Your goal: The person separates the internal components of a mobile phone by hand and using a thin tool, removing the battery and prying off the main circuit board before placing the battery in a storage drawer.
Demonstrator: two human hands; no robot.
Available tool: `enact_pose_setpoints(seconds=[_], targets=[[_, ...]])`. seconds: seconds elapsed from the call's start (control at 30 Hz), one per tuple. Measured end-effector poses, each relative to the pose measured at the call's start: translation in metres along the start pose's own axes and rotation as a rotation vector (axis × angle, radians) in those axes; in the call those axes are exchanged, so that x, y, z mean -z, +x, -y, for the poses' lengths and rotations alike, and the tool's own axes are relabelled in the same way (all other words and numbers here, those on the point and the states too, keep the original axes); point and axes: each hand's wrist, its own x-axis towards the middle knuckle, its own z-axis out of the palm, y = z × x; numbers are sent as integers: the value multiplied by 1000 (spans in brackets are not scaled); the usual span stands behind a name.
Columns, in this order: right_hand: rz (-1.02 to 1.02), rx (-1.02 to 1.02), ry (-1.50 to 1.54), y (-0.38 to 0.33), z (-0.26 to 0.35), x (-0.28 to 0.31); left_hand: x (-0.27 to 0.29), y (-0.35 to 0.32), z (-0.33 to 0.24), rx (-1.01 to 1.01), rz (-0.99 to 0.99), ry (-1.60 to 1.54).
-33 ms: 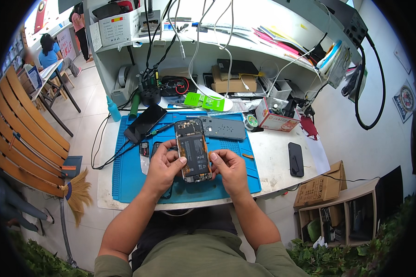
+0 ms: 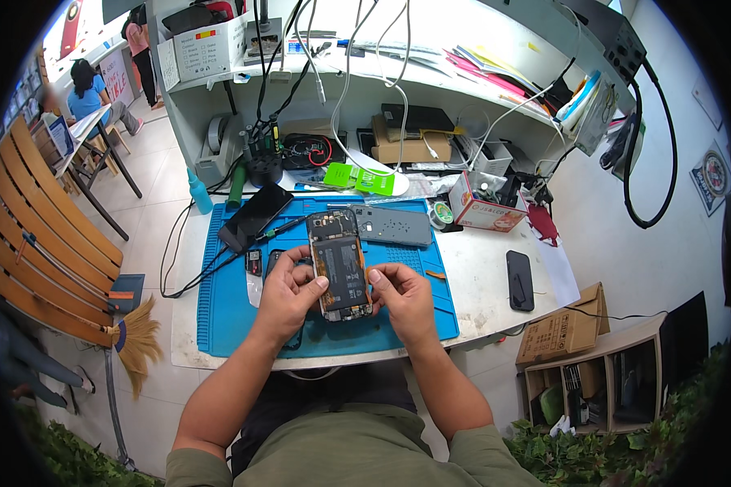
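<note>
Head view: grey back cover (image 2: 391, 225) beyond opened phone (image 2: 339, 264).

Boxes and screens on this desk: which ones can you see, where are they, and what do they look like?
Small carton: right of the blue mat, white with red trim, open top.
Green packets: behind the mat, flat, bright green.
Dark phone: on the white table right of the mat, black screen, off.
Another phone: mat's far left corner, black screen.
Brown box: below the table's right end, plain cardboard.
White box: top shelf, left, with coloured stickers.
</note>
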Motion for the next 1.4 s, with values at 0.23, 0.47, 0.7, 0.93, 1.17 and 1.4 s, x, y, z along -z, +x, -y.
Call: enact_pose_setpoints(seconds=[0.23,0.47,0.7,0.93,1.17,1.4], targets=[[-106,311,-446,-3,6,-11,-3,-2,3,-55,26,58],[-155,401,-560,-5,19,-20,-7,-5,1,-88,30,97],[-159,421,-693,-2,17,-20,-8,-10,0,-108,40,196],[57,-2,-114,7,-1,6,-9,-8,-3,-76,60,103],[164,-179,179,7,6,17,-2,-4,1,-20,83,17],[152,-176,140,6,5,18,-3,-2,3,-7,80,14]])
